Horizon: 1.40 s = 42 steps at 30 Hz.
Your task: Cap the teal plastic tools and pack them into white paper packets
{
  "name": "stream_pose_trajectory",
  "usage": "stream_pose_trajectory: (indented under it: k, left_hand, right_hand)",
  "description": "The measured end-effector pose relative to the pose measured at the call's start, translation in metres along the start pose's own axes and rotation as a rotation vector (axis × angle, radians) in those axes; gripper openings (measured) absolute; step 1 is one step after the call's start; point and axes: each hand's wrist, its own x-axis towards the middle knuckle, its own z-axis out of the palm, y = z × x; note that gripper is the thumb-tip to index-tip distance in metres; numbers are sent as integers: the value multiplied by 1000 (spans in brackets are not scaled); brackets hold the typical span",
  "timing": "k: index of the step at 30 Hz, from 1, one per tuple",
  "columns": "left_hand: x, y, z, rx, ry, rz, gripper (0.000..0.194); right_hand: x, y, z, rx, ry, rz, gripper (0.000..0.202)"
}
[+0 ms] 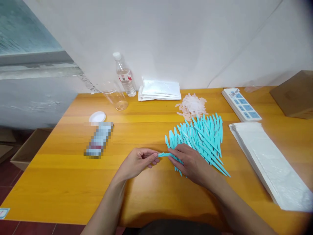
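Between my two hands is a slim turquoise eyebrow razor, lying roughly level just above the table. My left hand pinches its left end between thumb and fingers; whatever covers that tip is mostly hidden. Closed around the handle on the other side is my right hand. Right behind and beside that hand spreads a heap of similar turquoise razors, most with their tips pointing away from me. Behind the heap lies a small pile of translucent, pale blade caps.
On the wooden table stand a clear jar and a water bottle, with a white lid and a blurred phone-like object nearer. White packets, a power strip, a long white bag and a cardboard box lie around.
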Motion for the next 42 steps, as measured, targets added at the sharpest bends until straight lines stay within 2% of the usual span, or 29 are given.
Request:
stream_pose_trajectory:
  k: [2, 3, 6, 8, 10, 12, 14, 16, 19, 21, 23, 24, 25, 26, 28, 30, 31, 33, 38, 40, 42]
  left_hand:
    - [3, -4, 11, -72, 40, 40, 33]
    - [5, -8, 19, -143, 96, 60, 32]
    - [9, -24, 38, -402, 364, 89, 31]
    - [11, -30, 36, -446, 495, 79, 33]
    - [16, -29, 16, -309, 573, 67, 40]
    - [25, -22, -18, -36, 628, 68, 51]
    - [35, -13, -50, 304, 645, 74, 50]
    - [44, -8, -71, 596, 674, 85, 43]
    - [48, -8, -78, 886, 777, 102, 37]
    - [44, -10, -70, 1018, 870, 115, 40]
    - [37, -8, -52, 1058, 970, 129, 42]
    - [34, -6, -40, 1035, 973, 135, 42]
    - [31, -4, -25, 996, 928, 142, 42]
    - [31, -1, -8, 946, 841, 148, 41]
    - [33, 4, 26, 863, 580, 156, 39]
    - [40, 6, 52, 833, 459, 128, 37]
    - [43, 7, 60, 840, 439, 107, 36]
    - [49, 9, 65, 876, 419, 67, 30]
    - [47, 10, 45, 857, 374, 33, 18]
    - [42, 9, 41, 660, 308, -4, 22]
    - [35, 10, 41, 364, 174, 15, 24]
  right_hand:
    - [2, -6, 3, 14, 11, 18, 28]
    - [4, -11, 6, 25, 42, 43, 28]
    - [7, -30, 17, 67, 129, 155, 29]
    - [7, -46, 26, 94, 130, 193, 30]
    - [1, -59, 34, 118, 129, 211, 33]
    - [-8, -63, 40, 113, 133, 247, 29]
    - [-19, -59, 42, 62, 161, 304, 18]
    - [-27, -50, 43, -13, 208, 365, 22]
    - [-33, -37, 42, -98, 246, 423, 25]
    - [-35, -33, 42, -127, 244, 437, 26]
    - [-36, -31, 42, -148, 240, 439, 23]
    - [-36, -31, 42, -161, 237, 435, 21]
    - [-37, -31, 43, -176, 231, 428, 18]
    - [-37, -31, 43, -194, 220, 421, 18]
    - [-38, -30, 42, -231, 190, 410, 19]
    - [-38, -30, 40, -256, 164, 421, 20]
    - [-39, -29, 39, -258, 152, 431, 20]
    - [-40, -29, 39, -247, 138, 452, 20]
    - [-43, -28, 39, -156, 153, 485, 23]
    - [-42, -31, 35, -22, 198, 488, 25]
    - [-37, -34, 25, 256, 245, 479, 29]
